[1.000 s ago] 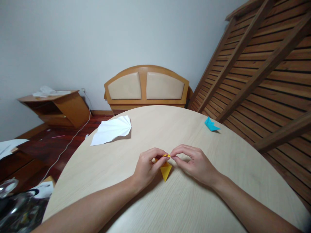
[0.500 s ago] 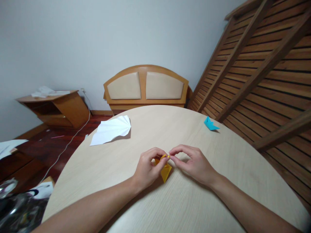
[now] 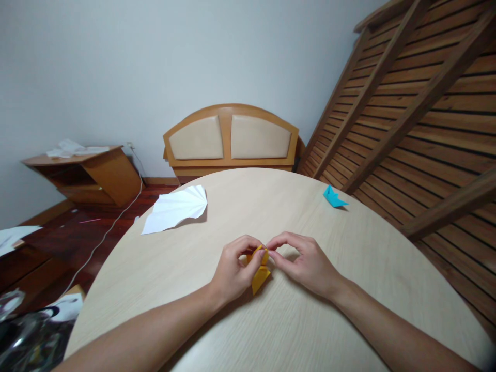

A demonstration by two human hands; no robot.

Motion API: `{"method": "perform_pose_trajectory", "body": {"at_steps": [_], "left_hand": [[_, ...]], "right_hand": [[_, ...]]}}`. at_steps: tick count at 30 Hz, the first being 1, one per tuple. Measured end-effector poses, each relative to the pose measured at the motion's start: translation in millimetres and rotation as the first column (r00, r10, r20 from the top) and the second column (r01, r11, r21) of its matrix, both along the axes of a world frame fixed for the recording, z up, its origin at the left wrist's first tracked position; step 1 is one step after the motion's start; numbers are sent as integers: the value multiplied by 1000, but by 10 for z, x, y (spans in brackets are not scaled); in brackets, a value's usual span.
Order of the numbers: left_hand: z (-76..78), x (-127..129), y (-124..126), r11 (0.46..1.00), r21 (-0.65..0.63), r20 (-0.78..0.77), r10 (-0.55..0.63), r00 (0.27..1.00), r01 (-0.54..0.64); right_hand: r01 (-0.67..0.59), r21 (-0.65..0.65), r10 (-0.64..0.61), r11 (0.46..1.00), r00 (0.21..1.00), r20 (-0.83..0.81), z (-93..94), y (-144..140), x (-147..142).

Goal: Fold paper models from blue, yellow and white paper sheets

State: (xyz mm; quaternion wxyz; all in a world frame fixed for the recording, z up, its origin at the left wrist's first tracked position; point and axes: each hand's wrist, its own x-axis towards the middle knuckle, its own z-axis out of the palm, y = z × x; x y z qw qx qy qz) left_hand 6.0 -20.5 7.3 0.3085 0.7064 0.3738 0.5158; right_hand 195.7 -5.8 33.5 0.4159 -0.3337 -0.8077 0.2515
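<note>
A folded piece of yellow paper [image 3: 261,279] hangs just over the round table, partly hidden behind my fingers. My left hand [image 3: 239,266] grips it between thumb and fingers from the left side. From the right, my right hand [image 3: 300,261] pinches the paper's upper tip, its fingertips meeting those of the left. A small blue paper boat [image 3: 334,197] stands at the table's far right. At the far left lies a white sheet [image 3: 176,209] with fan-like creases.
The round table [image 3: 248,206] has a pale wood-grain top. Beyond it stands a padded headboard [image 3: 231,137]. Wooden slats [image 3: 406,124] lean along the right. To the left are a low cabinet [image 3: 101,178], a white cable [image 3: 106,232] on the floor and a dark, shiny bag-like thing [image 3: 34,336].
The yellow paper has turned a little in my fingers, and its lower point has swung left. Both hands stay pinched at its top. The view has shifted slightly.
</note>
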Motion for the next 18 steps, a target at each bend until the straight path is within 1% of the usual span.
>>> {"method": "perform_pose_trajectory", "body": {"at_steps": [5, 8, 12, 18], "left_hand": [[40, 3, 0, 999, 40, -33, 15, 999, -14], [51, 0, 0, 1000, 26, -28, 17, 999, -16], [36, -2, -2, 1000, -8, 8, 8, 1000, -8], [45, 0, 3, 1000, 20, -16, 9, 1000, -9]], "right_hand": [[-6, 9, 6, 1000, 1000, -11, -19, -21, -22], [-13, 16, 13, 1000, 1000, -8, -31, -27, -30], [10, 18, -10, 1000, 1000, -2, -47, -14, -19], [-4, 21, 4, 1000, 1000, 4, -69, -22, -11]]}}
